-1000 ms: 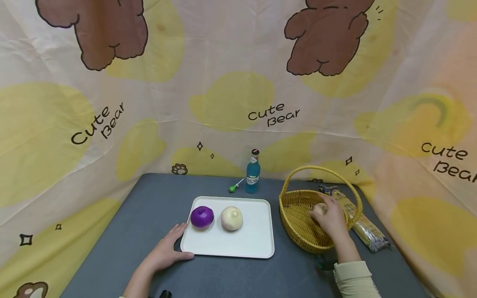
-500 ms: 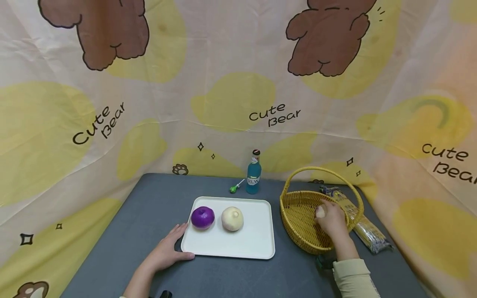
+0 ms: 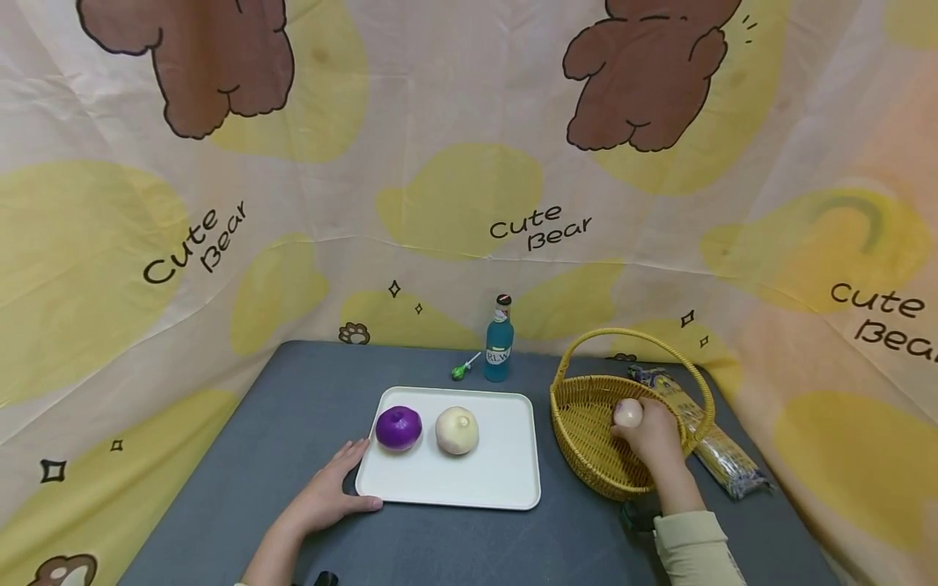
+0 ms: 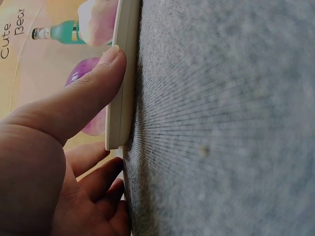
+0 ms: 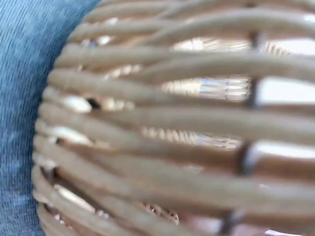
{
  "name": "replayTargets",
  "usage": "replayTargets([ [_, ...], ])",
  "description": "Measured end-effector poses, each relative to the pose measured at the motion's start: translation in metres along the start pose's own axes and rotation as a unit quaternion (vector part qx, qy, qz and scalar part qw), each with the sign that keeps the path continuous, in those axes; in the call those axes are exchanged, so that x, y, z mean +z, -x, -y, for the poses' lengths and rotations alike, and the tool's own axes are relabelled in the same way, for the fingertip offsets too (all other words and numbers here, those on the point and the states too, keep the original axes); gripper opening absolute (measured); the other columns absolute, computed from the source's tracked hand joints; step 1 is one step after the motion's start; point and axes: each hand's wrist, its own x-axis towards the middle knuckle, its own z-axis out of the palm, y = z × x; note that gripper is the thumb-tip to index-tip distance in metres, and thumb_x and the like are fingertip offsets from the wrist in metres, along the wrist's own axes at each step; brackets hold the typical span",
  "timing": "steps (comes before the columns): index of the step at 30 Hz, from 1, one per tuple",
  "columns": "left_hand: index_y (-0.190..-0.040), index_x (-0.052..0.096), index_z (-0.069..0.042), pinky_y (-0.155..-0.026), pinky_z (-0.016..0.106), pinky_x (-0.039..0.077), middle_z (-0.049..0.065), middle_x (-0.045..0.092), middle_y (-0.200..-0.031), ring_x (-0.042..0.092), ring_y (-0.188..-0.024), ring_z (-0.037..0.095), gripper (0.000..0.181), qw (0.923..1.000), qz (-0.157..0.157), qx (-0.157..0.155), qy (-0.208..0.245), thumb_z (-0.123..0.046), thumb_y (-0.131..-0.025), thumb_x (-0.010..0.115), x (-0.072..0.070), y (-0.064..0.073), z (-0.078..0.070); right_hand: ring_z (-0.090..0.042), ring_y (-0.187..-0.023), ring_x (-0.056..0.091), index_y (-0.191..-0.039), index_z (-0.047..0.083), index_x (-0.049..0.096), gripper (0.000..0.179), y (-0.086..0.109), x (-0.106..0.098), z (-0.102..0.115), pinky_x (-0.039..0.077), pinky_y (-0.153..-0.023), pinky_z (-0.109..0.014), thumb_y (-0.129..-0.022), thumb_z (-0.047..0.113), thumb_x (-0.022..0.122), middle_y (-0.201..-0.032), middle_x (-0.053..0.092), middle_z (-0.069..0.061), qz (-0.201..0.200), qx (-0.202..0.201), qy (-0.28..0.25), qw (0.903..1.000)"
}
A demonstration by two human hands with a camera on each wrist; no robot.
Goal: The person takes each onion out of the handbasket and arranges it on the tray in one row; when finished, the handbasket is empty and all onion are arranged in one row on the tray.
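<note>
In the head view my left hand (image 3: 330, 490) rests at the left end of a white tray (image 3: 498, 456), fingers along its side and thumb at the front corner. The thumb (image 4: 93, 93) lies against the tray's rim in the left wrist view. A purple onion (image 3: 398, 428) and a cream-white onion (image 3: 457, 430) sit on the tray. My right hand (image 3: 655, 435) reaches into a yellow wicker basket (image 3: 579, 443) and holds a small pale pinkish garlic bulb (image 3: 628, 413). Basket weave fills the right wrist view and mostly hides that hand.
Behind the tray stand a blue bottle (image 3: 499, 342) and a green lollipop (image 3: 459, 372) lying beside it. A clear packet of yellowish strips (image 3: 721, 448) lies right of the basket. The basket's tall handle (image 3: 626, 330) arches over its opening. A printed cloth hangs behind the table.
Inside the basket, the right hand has turned the garlic bulb so more of it shows past the fingers. The left hand and the tray stay put.
</note>
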Motion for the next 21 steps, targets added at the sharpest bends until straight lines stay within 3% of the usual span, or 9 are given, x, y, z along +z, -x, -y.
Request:
replayTargets([
  [8,-0.158,0.033,-0.006,-0.115,0.070,0.024,0.019,0.032,-0.163,0.018,-0.153,0.044,0.111,0.9999,-0.005,0.011,0.003,-0.049,-0.072,0.088,-0.001,0.000,0.001,-0.054,-0.119,0.054,-0.146,-0.011,0.042,0.087,0.010,-0.005,0.010,0.051,-0.089,-0.060,-0.087,0.041,0.079,-0.139,0.050,-0.037,0.004,-0.014,-0.023,0.9996],
  [21,-0.158,0.032,-0.007,-0.114,0.070,0.024,0.018,0.032,-0.163,0.018,-0.153,0.044,0.111,1.0000,0.000,0.007,0.000,-0.050,-0.072,0.088,-0.002,0.000,0.000,-0.046,-0.123,0.055,-0.148,0.000,0.047,0.087,0.028,-0.008,0.043,0.052,-0.089,-0.056,-0.084,0.049,0.080,-0.144,0.052,-0.028,-0.013,-0.066,-0.066,0.9955],
])
